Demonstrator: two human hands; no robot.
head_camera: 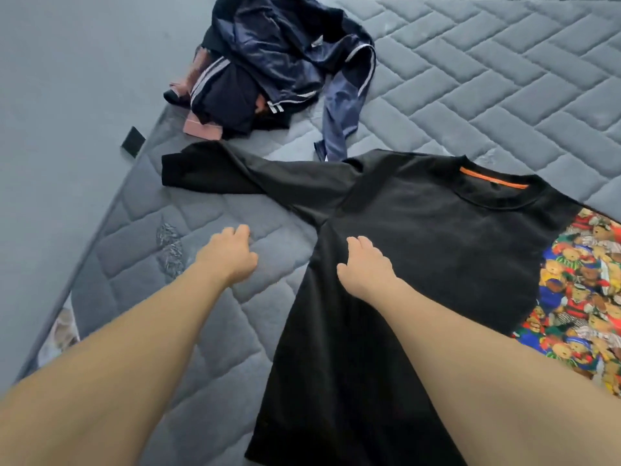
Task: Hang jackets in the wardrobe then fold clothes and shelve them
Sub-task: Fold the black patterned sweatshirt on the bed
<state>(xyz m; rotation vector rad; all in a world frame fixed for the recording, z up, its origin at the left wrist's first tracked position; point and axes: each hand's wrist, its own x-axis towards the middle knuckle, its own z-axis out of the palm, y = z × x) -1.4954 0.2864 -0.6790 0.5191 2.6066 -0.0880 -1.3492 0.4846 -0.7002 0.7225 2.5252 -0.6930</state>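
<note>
Head view — hands (364, 272) flat on shirt (437, 230)

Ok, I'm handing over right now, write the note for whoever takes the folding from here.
Left hand: holds nothing, fingers on the grey quilted mattress.
Right hand: pressing flat on the black long-sleeved cotton shirt.
Shirt lies spread out, one sleeve out to the left; not yet folded.
Left: fold it, then the heap of navy striped tracksuit clothes beyond, and shelve them all.
</note>
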